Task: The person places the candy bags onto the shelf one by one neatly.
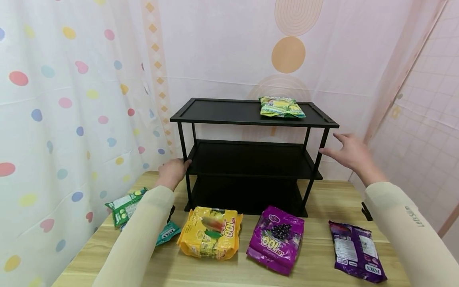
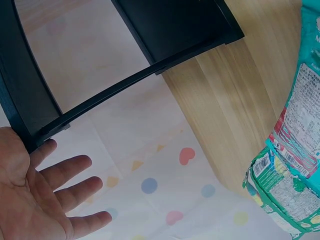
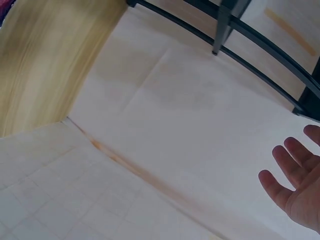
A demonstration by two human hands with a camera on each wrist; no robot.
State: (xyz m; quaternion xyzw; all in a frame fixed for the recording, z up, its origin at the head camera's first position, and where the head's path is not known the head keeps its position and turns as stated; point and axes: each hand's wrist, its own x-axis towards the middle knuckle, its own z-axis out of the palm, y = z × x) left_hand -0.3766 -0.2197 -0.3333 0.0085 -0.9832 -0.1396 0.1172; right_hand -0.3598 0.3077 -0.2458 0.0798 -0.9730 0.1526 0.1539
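Note:
A black three-tier shelf rack (image 1: 247,159) stands on the table, seen in part in both wrist views. My left hand (image 1: 172,173) is at its left side, beside the front post near the middle tier. In the left wrist view, that hand (image 2: 47,192) has its fingers spread, the palm right at the frame's corner. My right hand (image 1: 353,155) is raised by the right front post, thumb and fingers apart and nothing between them. The right wrist view shows its fingers (image 3: 286,162) loosely extended below the rack's frame. A yellow-green candy bag (image 1: 281,107) lies on the top tier.
On the wooden table (image 1: 315,239) before the rack lie a yellow mango bag (image 1: 211,233), a purple grape bag (image 1: 276,239) and a dark purple bag (image 1: 358,251). Green (image 1: 125,207) and teal (image 1: 167,233) bags lie left, partly behind my left arm. Curtains surround the table.

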